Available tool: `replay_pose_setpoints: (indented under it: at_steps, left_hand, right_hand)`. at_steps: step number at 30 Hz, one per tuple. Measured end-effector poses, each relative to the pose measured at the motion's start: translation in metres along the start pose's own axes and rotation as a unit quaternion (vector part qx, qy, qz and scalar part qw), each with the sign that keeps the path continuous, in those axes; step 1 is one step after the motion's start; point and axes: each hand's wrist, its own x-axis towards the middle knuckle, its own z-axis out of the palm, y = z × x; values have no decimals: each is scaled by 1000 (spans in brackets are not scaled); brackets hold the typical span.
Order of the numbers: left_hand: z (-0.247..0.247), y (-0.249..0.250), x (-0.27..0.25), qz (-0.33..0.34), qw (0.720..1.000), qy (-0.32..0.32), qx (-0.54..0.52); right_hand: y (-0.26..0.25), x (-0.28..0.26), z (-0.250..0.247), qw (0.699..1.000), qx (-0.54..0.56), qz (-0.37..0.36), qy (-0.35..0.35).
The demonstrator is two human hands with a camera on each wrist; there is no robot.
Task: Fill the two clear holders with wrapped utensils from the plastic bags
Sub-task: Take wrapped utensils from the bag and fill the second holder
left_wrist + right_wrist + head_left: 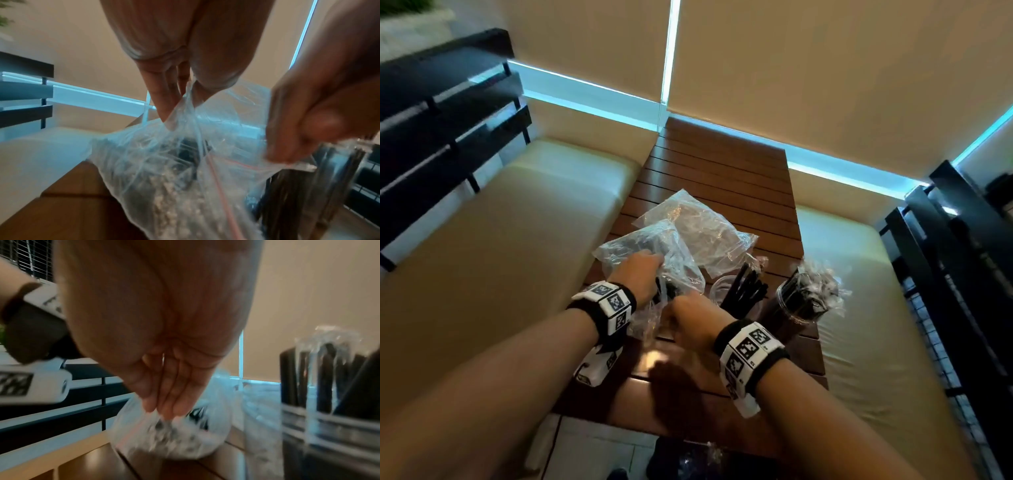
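Two clear plastic bags lie on the slatted wooden table [722,171]. The near bag [640,246] holds black wrapped utensils [189,155]. My left hand [643,274] pinches one side of its mouth between thumb and fingers [164,104]. My right hand [688,315] pinches the opposite, red-lined zip edge [292,164]; its fingers [168,402] point down at the bag [170,438]. The far bag [705,226] lies flat behind. To the right stand the two clear holders: the nearer holder [719,291] has a few black utensils [746,291] leaning in it, and the right holder [801,308] is packed full.
Cream bench cushions [517,240] flank the table on both sides, with black slatted backrests [431,120] behind them. The right holder stands close to the table's right edge. Something dark lies on the floor [688,455] below the near table edge.
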Motion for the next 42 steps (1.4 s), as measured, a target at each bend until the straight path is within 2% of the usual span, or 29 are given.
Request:
replay_pose_setpoints:
  at_steps: [3,5,7,8,9,14,18,23,27,33,37,39,40,42]
  left_hand:
    - [-20,2,2,20,1000,21,2]
    - [-30,0,0,22,999,29,4]
    - [-38,-3,-5,23,999,26,-19]
    - [-42,-6,-7,26,999,26,-24]
    - [-44,-7,-9,27,999,27,-25]
    - [-46,-8,-13,28,998,43,-34]
    - [-46,-7,-16,47,998,38,-32]
    - [-41,-4,-21,65,997,16,-26]
    - [-37,-2,-24,73,997,19,-34]
    - [-36,-2,-24,76,996,20,-44]
    - [-36,0,-21,79,996,28,-36]
    - [-36,-1,-19,76,996,31,-38]
    - [-35,-2,-18,74,996,35,-41]
    - [-34,-4,-14,65,996,47,-49]
  right_hand:
    - [-12,19,9,997,35,6,75]
    - [-17,31,9,987,49,14,149]
    - [-16,38,4,969,75,48,231]
    - [-18,42,0,964,80,69,244]
    - [-18,47,-3,964,81,83,240]
    - [-22,68,-7,978,84,157,110]
    - [-23,69,-19,985,62,162,-8]
    - [-25,71,-18,975,53,202,-78]
    - [-23,64,-18,976,70,189,-82]
    - [-18,75,-4,978,-11,189,-91]
    - [-10,75,-1,981,-84,149,-90]
    - [-10,75,2,977,-103,156,-103]
    - [-10,74,3,976,-100,168,-98]
    - [-11,69,-2,981,-79,175,-6]
